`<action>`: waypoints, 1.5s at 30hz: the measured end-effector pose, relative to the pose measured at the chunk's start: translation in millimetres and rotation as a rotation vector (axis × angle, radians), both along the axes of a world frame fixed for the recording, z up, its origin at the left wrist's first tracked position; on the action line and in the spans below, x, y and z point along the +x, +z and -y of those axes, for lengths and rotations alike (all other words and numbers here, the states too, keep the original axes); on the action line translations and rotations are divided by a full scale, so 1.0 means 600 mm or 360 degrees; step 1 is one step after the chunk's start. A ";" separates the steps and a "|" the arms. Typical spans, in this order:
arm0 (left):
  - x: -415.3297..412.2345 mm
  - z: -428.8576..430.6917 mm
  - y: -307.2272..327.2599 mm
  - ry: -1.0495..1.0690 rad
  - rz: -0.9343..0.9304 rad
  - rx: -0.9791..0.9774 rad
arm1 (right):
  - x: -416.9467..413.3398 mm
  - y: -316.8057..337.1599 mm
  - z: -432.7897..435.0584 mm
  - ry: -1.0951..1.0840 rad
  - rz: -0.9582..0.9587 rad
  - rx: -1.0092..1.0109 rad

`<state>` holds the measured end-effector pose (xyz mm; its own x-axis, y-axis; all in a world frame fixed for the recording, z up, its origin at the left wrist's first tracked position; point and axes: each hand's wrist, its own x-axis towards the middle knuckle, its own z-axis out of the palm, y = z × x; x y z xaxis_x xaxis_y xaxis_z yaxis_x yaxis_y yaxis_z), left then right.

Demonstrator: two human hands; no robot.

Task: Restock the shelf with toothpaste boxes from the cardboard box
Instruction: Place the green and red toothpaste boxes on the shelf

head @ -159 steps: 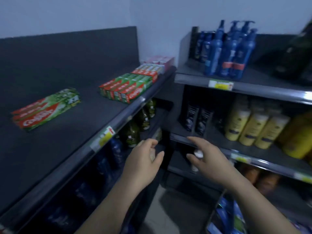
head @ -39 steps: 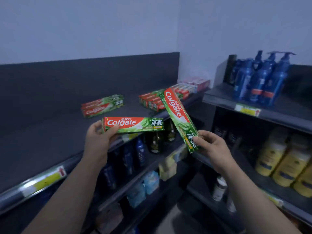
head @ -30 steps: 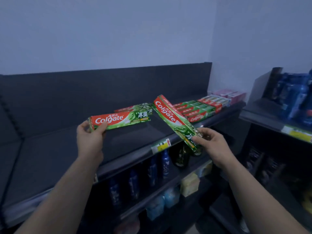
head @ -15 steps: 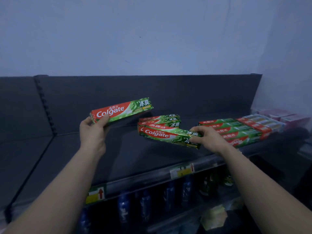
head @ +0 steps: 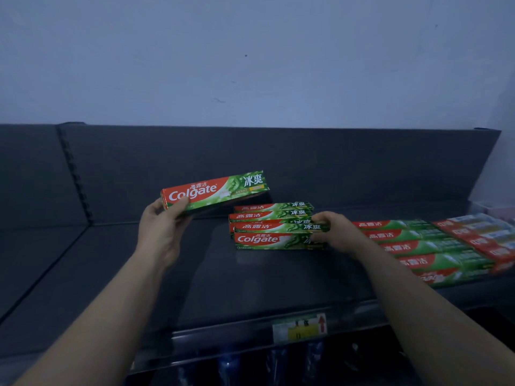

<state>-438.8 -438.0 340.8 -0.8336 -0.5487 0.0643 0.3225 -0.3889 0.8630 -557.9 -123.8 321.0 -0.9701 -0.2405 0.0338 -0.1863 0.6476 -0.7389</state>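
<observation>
Front box (head: 274, 240), tilted over pile (head: 271, 211) half second ago, now flat on shelf (head: 195, 288) against pile front. Right hand (head: 338, 232) curled round its right end, grip not yet let go. Second box (head: 214, 190) aloft in left hand (head: 164, 227), pinched at red end, long axis left-right, green end just up-left of pile. Left hand nearer: likely short drop rightward. Row (head: 418, 246) of boxes further right.

"Colgate" on toothpaste boxes (head: 214, 190)
</observation>
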 end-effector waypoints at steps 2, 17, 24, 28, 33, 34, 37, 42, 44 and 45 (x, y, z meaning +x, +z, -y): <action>-0.006 -0.002 -0.001 -0.0042 -0.0013 -0.0001 | -0.013 -0.004 0.004 -0.0038 0.0028 -0.0080; -0.013 -0.076 -0.031 -0.0475 0.0084 -0.0182 | -0.026 -0.001 -0.010 -0.0144 -0.0127 -0.0168; -0.021 -0.109 -0.057 -0.0452 0.0258 -0.0305 | -0.003 -0.002 -0.032 -0.0171 -0.0188 -0.0202; -0.019 -0.122 -0.060 -0.0298 0.0386 -0.0815 | 0.009 -0.004 -0.038 -0.0154 -0.0171 -0.0193; -0.022 -0.139 -0.068 -0.0181 0.0469 -0.1087 | 0.017 -0.004 -0.041 -0.0145 -0.0156 -0.0207; -0.023 -0.140 -0.070 -0.0161 0.0482 -0.1099 | 0.018 -0.004 -0.042 -0.0141 -0.0154 -0.0207; -0.030 -0.138 -0.077 -0.0128 0.0560 -0.1142 | 0.019 -0.003 -0.044 -0.0130 -0.0161 -0.0202; -0.033 -0.137 -0.082 -0.0108 0.0674 -0.1290 | 0.021 -0.001 -0.045 -0.0089 -0.0160 -0.0178; -0.030 -0.138 -0.079 -0.0107 0.0662 -0.1285 | 0.024 0.000 -0.045 -0.0060 -0.0153 -0.0168; -0.029 -0.138 -0.076 -0.0115 0.0655 -0.1261 | 0.026 0.001 -0.045 -0.0042 -0.0158 -0.0152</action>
<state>-456.0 -355.5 295.1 -0.9050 -0.4157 0.0903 -0.0741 0.3632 0.9288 -542.1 -97.0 321.8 -0.9667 -0.2061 0.1515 -0.2454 0.5809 -0.7761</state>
